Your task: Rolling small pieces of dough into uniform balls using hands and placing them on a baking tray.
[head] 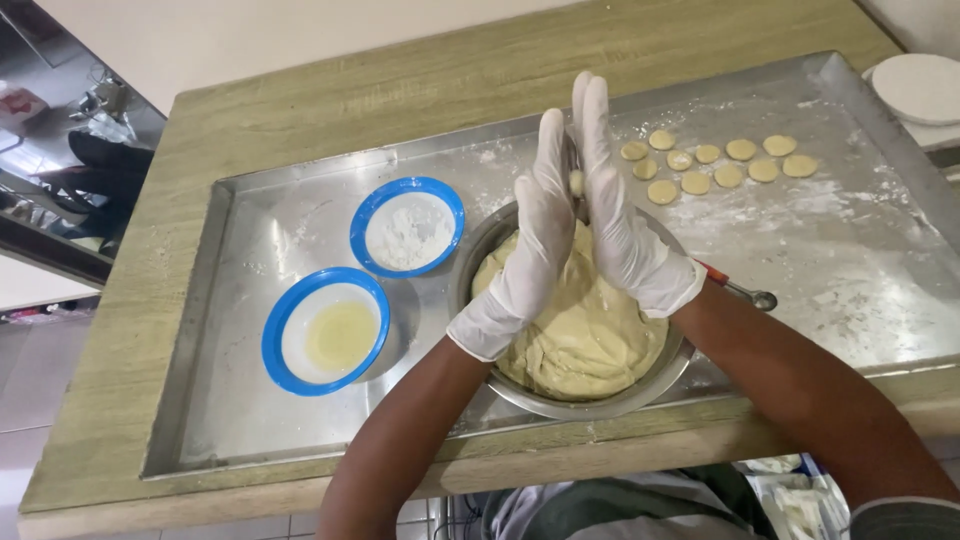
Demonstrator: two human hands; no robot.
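Dough ball pressed between our gloved palms

Our left hand point(528, 240) and right hand point(622, 215) sandwich a small dough piece point(576, 183), fingers pointing to twelve o'clock, above the dough bowl point(600, 400); flattened discs point(715, 160) lie at two o'clock, nearer our right.

the scene is evenly and brightly lit by soft light from above, with no harsh highlights. the flour-dusted steel tray point(860, 250) gives back a dull, hazy sheen rather than sharp glare. soft shadows fall beneath the two blue-rimmed white bowls point(325, 330) and under the forearms onto the round metal bowl of pale dough point(585, 345). the white-gloved hands point(585, 215) look slightly soft at their edges. the wide lens bends the wooden counter edges point(120, 330) outward, and the upper left corner is dim and blurry.
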